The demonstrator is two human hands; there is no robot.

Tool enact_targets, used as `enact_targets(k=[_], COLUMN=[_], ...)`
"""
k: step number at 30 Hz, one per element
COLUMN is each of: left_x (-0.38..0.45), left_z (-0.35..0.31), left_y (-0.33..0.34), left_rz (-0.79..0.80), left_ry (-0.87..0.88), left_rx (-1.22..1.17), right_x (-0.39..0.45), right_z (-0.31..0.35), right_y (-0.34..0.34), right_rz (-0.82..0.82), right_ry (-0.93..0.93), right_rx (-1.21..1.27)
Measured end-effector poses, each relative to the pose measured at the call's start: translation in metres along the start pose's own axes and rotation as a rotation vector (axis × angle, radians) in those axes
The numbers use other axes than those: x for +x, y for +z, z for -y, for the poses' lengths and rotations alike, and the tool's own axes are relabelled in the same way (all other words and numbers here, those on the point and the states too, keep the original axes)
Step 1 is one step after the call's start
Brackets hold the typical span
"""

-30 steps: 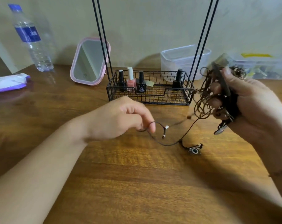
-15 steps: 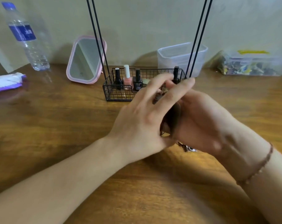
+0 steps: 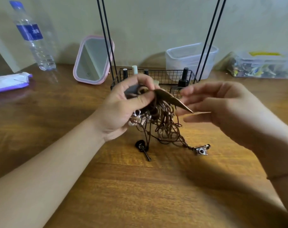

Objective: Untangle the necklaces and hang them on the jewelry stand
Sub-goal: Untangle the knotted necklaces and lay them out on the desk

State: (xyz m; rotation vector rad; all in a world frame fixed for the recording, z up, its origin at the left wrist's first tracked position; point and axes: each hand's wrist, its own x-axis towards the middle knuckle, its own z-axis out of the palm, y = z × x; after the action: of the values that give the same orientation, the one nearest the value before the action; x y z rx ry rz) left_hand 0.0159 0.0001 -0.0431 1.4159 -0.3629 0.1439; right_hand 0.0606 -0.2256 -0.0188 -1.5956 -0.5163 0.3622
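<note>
Camera charm (image 3: 201,151) and guitar charm (image 3: 142,148) rest on the table (image 3: 140,195) below your necklace tangle (image 3: 161,122). Your left hand (image 3: 123,109) pinches its top, so cords hang free. Right hand (image 3: 222,104), fingers loosely spread, holds nothing I can see. Stand (image 3: 156,78) sits behind the tangle, bare.

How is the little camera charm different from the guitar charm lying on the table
The camera charm is silvery and boxy; the guitar charm is black and long, with a thin neck. The camera charm lies to the right under the tangle of cords, the guitar charm to the left. Both rest on the wooden table, each tied to a dark cord running up into the tangle.
</note>
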Motion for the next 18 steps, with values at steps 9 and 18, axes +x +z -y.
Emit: enact_targets(k=[9, 18], left_x=[0.002, 0.006], left_z=[-0.007, -0.022], left_y=[-0.016, -0.030], left_rz=[-0.243, -0.497], left_ry=[-0.032, -0.143], left_rx=[-0.552, -0.439], right_x=[-0.001, -0.004], right_z=[-0.017, -0.012], right_y=[0.011, -0.070], right_rz=[0.337, 0.224], right_ry=[0.076, 0.226], right_rx=[-1.201, -1.327])
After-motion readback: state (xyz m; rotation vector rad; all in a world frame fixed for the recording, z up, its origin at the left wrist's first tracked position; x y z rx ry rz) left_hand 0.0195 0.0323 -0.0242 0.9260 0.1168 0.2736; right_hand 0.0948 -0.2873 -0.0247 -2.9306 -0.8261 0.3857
